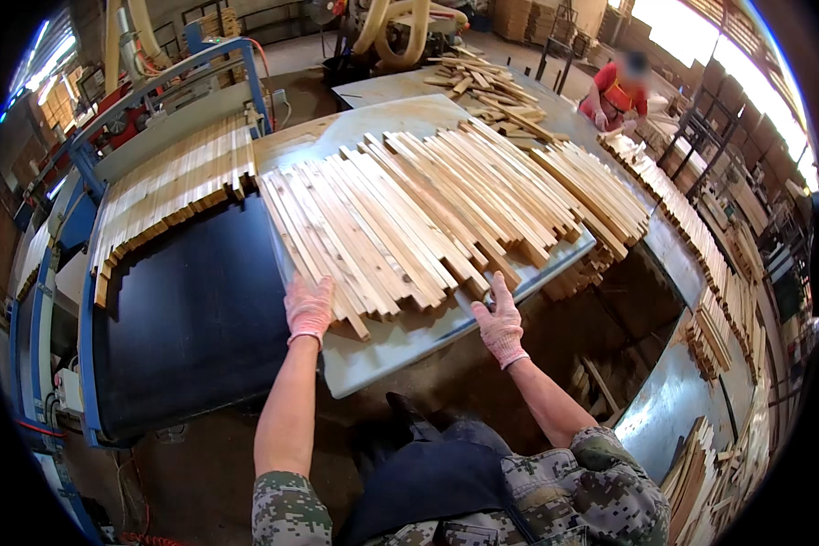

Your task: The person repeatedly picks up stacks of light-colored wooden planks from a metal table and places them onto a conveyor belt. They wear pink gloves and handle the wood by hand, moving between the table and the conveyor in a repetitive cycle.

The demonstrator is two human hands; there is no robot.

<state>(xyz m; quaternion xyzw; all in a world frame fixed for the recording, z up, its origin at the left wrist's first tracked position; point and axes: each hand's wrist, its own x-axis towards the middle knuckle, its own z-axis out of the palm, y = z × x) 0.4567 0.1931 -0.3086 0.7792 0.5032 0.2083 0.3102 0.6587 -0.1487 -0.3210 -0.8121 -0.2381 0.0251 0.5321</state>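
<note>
A wide row of pale wooden strips (373, 232) lies side by side on a smooth grey tabletop (373, 359) in front of me. Their near ends are uneven, some jutting out farther than others. My left hand (308, 309), in a pinkish work glove, rests with extended fingers against the near left corner of the row. My right hand (500, 323), gloved alike, has thumb and fingers apart at the near ends, right of the middle. Its fingertips reach the strips; whether they press on them I cannot tell.
On my left, a blue-framed machine (86, 300) has a black belt (200, 300) carrying another row of strips (177, 177). Loose wood pieces (487, 86) are heaped beyond the table. A person in red (621, 96) works at the far right, near long rows of strips (673, 200).
</note>
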